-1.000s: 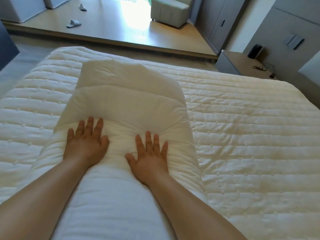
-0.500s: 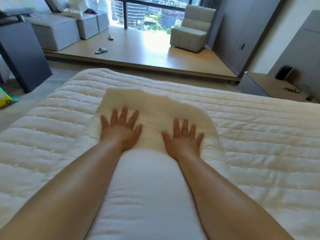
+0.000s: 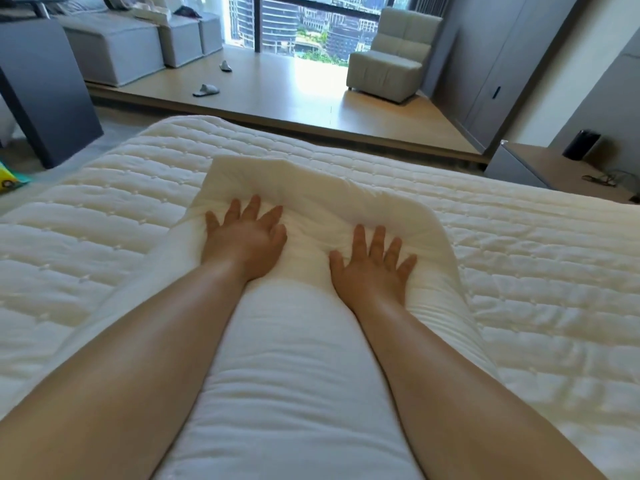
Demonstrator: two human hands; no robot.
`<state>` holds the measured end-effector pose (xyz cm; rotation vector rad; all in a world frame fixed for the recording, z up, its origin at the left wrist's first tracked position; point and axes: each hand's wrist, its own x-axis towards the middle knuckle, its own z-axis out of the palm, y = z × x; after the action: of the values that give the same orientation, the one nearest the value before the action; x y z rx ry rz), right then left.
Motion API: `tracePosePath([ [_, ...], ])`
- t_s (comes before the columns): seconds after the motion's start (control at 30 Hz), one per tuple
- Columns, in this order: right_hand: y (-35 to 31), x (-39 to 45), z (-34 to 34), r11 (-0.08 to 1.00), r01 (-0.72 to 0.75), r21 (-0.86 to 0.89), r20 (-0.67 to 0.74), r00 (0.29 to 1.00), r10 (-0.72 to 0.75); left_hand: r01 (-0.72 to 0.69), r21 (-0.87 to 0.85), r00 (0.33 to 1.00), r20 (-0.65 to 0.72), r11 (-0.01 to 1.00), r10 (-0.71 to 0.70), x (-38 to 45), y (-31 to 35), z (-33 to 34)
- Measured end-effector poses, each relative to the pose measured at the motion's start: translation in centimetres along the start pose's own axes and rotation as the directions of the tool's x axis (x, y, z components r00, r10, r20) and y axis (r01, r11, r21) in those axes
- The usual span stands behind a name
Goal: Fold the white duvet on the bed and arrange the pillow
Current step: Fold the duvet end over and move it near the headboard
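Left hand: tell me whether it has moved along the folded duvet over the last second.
Yes. The left hand slid forward, nearer the folded duvet's far edge.

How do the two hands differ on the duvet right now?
The left hand lies farther up the folded duvet than the right hand. The left hand's fingers point up and to the right; the right hand's fan out more widely. Both lie flat, palms down, pressing the duvet, gripping nothing.

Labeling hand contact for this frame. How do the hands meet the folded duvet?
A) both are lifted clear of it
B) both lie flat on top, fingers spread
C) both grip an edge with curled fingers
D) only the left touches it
B: the left hand and right hand both press palm-down with straight, spread fingers on the folded white duvet, which dents around them.
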<state>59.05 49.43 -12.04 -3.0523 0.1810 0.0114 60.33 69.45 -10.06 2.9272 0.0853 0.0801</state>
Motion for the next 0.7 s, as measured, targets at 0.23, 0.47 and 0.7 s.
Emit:
tracePosePath([
  [0.23,0.0,-5.5,-6.1,0.979,0.067,0.193,0.042,0.996,-0.076,-0.121,-0.056,0.963,-0.25,0.991,0.103,-6.0,-0.7,-5.7],
  [0.47,2.0,-16.7,-10.3,0.977,0.157,0.146,0.189,0.965,-0.183,-0.083,0.081,0.976,0.208,0.993,0.065,-14.4,-5.1,-11.0],
  [0.7,4.4,-19.6,-14.0,0.946,0.026,0.322,0.077,0.996,-0.054,0.32,-0.247,0.92,0.31,0.915,-0.238,-20.5,-9.4,-13.1],
])
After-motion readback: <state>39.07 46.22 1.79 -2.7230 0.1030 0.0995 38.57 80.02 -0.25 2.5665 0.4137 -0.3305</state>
